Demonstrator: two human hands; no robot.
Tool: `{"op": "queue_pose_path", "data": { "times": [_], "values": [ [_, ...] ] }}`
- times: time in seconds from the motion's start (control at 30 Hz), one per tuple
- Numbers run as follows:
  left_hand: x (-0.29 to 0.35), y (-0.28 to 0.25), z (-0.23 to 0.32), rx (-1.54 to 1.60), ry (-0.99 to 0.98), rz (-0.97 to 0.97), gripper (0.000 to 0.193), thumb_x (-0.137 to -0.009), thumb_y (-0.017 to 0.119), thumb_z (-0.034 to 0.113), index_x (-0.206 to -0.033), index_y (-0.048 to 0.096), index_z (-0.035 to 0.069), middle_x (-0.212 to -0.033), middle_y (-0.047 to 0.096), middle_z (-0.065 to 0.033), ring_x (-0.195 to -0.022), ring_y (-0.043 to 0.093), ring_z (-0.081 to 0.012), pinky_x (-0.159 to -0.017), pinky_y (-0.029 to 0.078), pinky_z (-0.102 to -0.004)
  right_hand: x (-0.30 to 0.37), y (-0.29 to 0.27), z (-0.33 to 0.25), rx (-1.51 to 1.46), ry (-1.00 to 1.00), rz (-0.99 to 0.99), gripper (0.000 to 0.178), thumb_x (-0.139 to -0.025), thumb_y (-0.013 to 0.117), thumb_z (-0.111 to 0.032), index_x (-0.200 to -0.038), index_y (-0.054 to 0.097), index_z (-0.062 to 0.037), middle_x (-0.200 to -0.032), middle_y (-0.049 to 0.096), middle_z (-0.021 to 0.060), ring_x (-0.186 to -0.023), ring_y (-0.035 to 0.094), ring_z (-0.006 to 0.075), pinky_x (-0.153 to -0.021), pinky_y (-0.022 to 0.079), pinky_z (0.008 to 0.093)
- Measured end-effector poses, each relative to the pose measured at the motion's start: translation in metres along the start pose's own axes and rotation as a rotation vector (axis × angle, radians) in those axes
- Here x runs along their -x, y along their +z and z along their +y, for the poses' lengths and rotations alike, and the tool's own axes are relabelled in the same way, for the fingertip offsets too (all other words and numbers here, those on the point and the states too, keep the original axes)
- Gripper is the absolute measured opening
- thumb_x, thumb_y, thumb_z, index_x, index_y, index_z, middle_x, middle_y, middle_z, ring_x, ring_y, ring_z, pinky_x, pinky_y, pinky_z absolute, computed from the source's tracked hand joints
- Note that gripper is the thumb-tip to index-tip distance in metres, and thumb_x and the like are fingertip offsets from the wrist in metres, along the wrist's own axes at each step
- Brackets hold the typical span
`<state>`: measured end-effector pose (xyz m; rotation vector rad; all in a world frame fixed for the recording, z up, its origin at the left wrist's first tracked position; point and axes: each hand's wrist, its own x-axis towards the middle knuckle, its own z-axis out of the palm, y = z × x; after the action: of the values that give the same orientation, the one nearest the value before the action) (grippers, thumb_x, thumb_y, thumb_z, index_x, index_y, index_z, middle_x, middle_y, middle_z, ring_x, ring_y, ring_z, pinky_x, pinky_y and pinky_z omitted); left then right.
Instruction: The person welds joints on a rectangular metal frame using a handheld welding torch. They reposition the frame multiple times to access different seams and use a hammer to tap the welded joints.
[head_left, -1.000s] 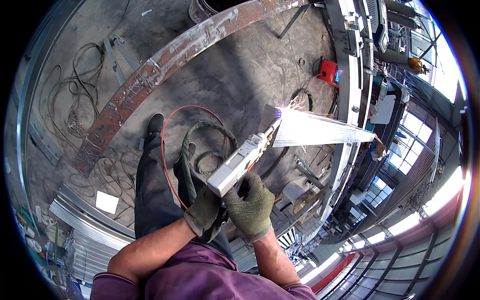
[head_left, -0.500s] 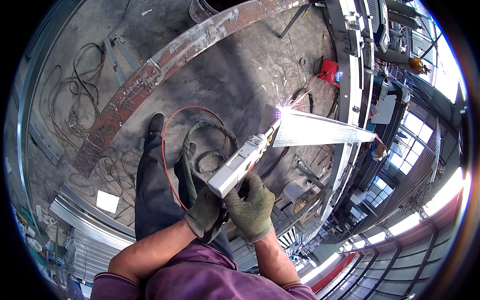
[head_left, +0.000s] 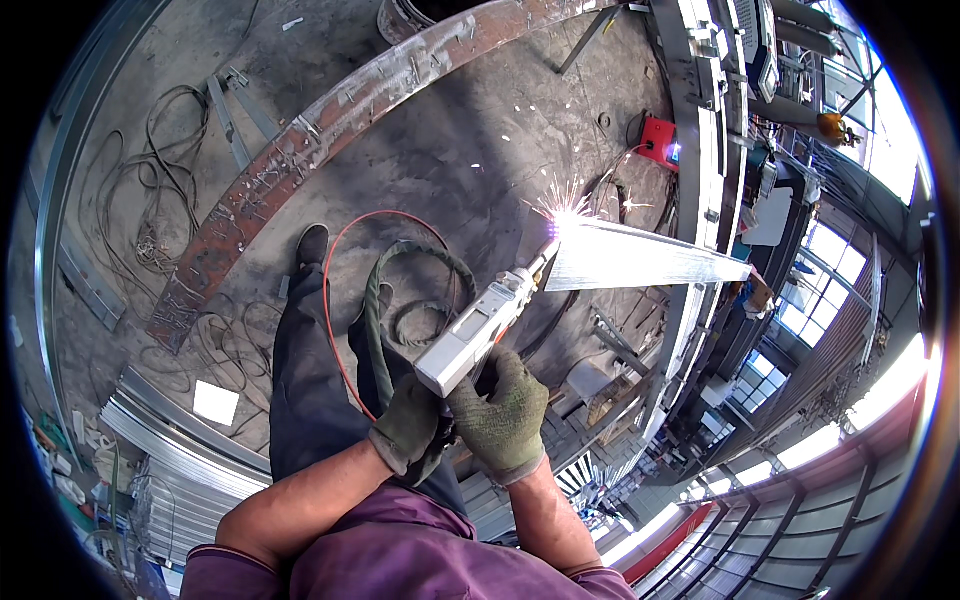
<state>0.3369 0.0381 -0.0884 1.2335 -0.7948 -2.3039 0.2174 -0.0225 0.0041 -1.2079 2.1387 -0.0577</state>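
1. The right hand (head_left: 505, 420), gloved, curls closed on the torch (head_left: 475, 335) near its rear.
2. The left hand (head_left: 405, 425), gloved, meets the torch's rear; its fingers are hidden, so its grip I cannot tell.
3. The torch's tip points at the bar's (head_left: 640, 260) left end, among sparks (head_left: 566, 212).
4. Glare hides any contact.

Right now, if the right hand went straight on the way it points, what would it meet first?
Likely the pale grey torch just ahead of the right hand, though depth is hard to judge.
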Motion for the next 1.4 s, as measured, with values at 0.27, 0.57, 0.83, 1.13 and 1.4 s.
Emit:
{"op": "queue_pose_path", "data": {
  "times": [0.27,0.57,0.83,1.13,1.4],
  "values": [
    [0.001,0.003,-0.006,0.004,0.026,0.03,0.038,-0.118,0.038,0.016,-0.142,0.06,-0.003,-0.122,0.073,-0.0123,-0.108,0.073,-0.0184,-0.093,0.059,-0.0339,0.001,-0.002,-0.003,-0.01,0.017,-0.021,0.035,-0.091,0.085,-0.019,-0.114,0.074,0.0047,-0.087,0.079,0.0134,-0.076,0.076,0.0162,-0.071,0.061,0.034],
    [0.0,0.008,-0.01,0.446,-0.229,0.08,0.026,-0.113,0.046,0.008,-0.128,0.065,-0.003,-0.095,0.075,-0.0151,-0.068,0.074,-0.0219,-0.058,0.062,-0.0335,0.003,-0.001,-0.003,-0.011,0.025,-0.02,0.035,-0.09,0.084,-0.018,-0.114,0.075,0.0048,-0.09,0.08,0.0148,-0.079,0.078,0.0182,-0.074,0.062,0.0343],
    [0.001,0.019,-0.064,0.276,-0.033,0.129,0.026,-0.114,0.046,0.008,-0.129,0.064,-0.002,-0.101,0.074,-0.0133,-0.08,0.076,-0.0212,-0.067,0.064,-0.0341,0.005,-0.002,-0.004,-0.018,0.061,-0.046,0.036,-0.091,0.083,-0.02,-0.115,0.075,0.0044,-0.089,0.079,0.0144,-0.078,0.077,0.017,-0.073,0.061,0.0337],
    [0.016,0.002,-0.007,0.03,0.051,0.059,0.031,-0.116,0.045,0.018,-0.131,0.062,-0.003,-0.101,0.072,-0.0123,-0.074,0.073,-0.0152,-0.058,0.058,-0.0319,0.007,-0.001,-0.001,-0.055,-0.008,-0.06,0.038,-0.091,0.084,-0.021,-0.118,0.075,0.004,-0.088,0.078,0.0128,-0.077,0.076,0.0166,-0.071,0.06,0.0335],
    [0.008,0.018,-0.073,-0.411,0.436,0.111,0.074,-0.091,0.076,0.003,-0.154,0.038,0.0,-0.093,0.068,-0.0158,-0.071,0.07,-0.0332,-0.06,0.055,-0.0451,0.015,-0.005,0.015,-0.26,0.09,-0.083,0.04,-0.093,0.083,-0.021,-0.124,0.073,0.0016,-0.092,0.081,0.0129,-0.081,0.08,0.019,-0.071,0.061,0.0342]
  ]
}}
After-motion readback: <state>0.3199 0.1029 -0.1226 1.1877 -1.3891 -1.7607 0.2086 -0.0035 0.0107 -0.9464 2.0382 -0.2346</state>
